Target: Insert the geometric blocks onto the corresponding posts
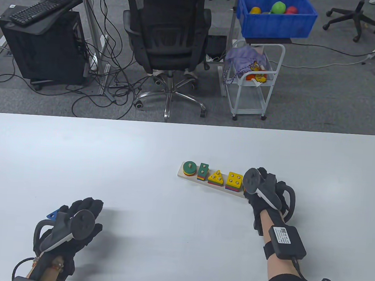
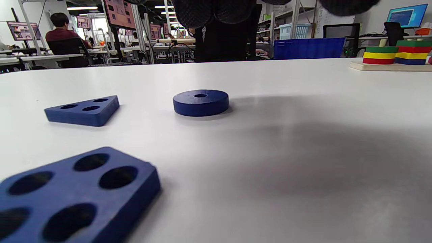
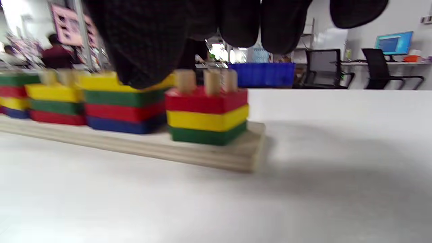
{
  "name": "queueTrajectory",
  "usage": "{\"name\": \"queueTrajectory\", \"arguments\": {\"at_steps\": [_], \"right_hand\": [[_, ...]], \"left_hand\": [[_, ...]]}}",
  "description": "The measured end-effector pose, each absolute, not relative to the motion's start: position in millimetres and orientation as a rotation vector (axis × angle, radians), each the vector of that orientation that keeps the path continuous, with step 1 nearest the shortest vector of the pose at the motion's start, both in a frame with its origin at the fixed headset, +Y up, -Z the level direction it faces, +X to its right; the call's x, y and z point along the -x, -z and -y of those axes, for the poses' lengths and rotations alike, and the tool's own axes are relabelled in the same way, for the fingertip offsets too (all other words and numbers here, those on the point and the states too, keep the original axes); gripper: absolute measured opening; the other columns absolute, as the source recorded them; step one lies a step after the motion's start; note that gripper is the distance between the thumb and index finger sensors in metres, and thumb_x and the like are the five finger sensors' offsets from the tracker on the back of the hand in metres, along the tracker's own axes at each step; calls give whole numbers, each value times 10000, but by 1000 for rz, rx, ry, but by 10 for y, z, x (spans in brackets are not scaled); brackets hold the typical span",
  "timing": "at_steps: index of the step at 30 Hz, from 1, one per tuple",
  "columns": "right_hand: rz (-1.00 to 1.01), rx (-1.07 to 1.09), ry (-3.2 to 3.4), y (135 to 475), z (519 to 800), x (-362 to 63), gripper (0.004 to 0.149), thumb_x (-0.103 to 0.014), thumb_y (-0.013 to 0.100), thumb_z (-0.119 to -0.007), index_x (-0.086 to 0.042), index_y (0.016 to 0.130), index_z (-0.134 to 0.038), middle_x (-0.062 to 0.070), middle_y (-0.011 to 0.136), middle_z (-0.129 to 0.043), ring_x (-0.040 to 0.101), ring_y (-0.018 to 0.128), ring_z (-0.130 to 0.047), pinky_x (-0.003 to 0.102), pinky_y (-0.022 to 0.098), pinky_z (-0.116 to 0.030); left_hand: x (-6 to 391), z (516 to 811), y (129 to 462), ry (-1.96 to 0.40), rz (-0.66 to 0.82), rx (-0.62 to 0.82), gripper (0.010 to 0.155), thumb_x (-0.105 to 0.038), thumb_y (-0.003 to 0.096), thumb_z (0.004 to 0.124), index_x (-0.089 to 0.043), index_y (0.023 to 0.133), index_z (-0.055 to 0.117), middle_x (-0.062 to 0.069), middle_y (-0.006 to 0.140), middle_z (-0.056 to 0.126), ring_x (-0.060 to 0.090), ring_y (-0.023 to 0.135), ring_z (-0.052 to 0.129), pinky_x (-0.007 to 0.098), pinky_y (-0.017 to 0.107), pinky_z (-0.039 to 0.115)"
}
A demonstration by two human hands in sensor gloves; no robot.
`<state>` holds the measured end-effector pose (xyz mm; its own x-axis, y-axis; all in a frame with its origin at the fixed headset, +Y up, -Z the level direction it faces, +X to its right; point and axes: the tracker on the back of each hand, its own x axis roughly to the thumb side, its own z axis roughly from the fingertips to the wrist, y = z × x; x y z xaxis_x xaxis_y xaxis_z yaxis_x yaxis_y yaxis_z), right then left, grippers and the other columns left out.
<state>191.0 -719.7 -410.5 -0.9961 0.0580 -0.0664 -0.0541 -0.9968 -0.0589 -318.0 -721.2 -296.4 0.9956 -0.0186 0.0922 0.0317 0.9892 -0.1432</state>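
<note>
Three loose blue blocks lie on the bench: square lower left, triangle, disc. Board carries five stacks. Left grip and right grip: state unclear.

Post board lies right of loose blocks.

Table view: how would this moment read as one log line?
wooden post board: stacks mostly filled | blue blocks: loose near left hand | right hand: at board end
</note>
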Motion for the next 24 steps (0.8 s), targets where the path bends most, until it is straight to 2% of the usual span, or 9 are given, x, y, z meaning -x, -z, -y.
{"name": "queueTrajectory", "arguments": {"at_steps": [3,8,11,14,16,20,24], "right_hand": [[87,-23,-3053,3856,7127,-1789,712,-434,390,-856,-205,1009,-589,148,1075,-624,435,942,-707,703,633,-592],[61,-158,-3001,3337,6914,-1533,700,-456,415,-834,-186,1018,-602,176,1070,-645,456,920,-736,703,617,-611],[41,-219,-2994,3127,6891,-1400,696,-460,423,-827,-179,1020,-605,184,1066,-653,459,913,-744,702,613,-614],[16,-292,-3017,2932,6998,-1270,704,-470,426,-819,-184,1028,-592,184,1076,-640,458,920,-739,703,618,-611],[72,-337,-3030,2871,7072,-1221,700,-459,421,-825,-180,1022,-600,187,1071,-646,461,916,-744,706,614,-612],[19,-421,-3113,2830,7171,-1127,705,-464,423,-817,-187,1027,-581,180,1076,-632,452,924,-737,703,620,-610],[-24,-447,-3107,2845,7207,-1093,702,-465,426,-811,-187,1027,-578,176,1075,-634,448,923,-739,702,618,-612]], "left_hand": [[3296,7202,2988,-33,60,152,725,-563,488,693,-372,1116,387,-29,1241,451,269,1165,541,604,823,444],[3581,7182,3033,-112,-43,166,700,-436,494,783,-352,1102,446,-32,1225,482,261,1147,583,586,823,471],[3662,7203,3040,-103,-79,187,702,-431,487,800,-354,1099,465,-34,1224,496,259,1141,599,583,822,480],[3652,7237,3046,-63,-85,202,702,-437,481,807,-356,1096,477,-34,1221,507,253,1135,611,578,820,488],[3619,7253,3045,-56,-80,203,707,-453,479,803,-355,1098,477,-32,1220,515,254,1130,620,576,819,492],[3529,7305,3071,-7,-72,216,707,-461,477,801,-350,1098,482,-31,1216,527,246,1125,633,568,818,498],[3421,7392,3169,22,-83,306,696,-466,479,796,-361,1096,491,-44,1216,540,232,1127,642,559,821,500]]}}
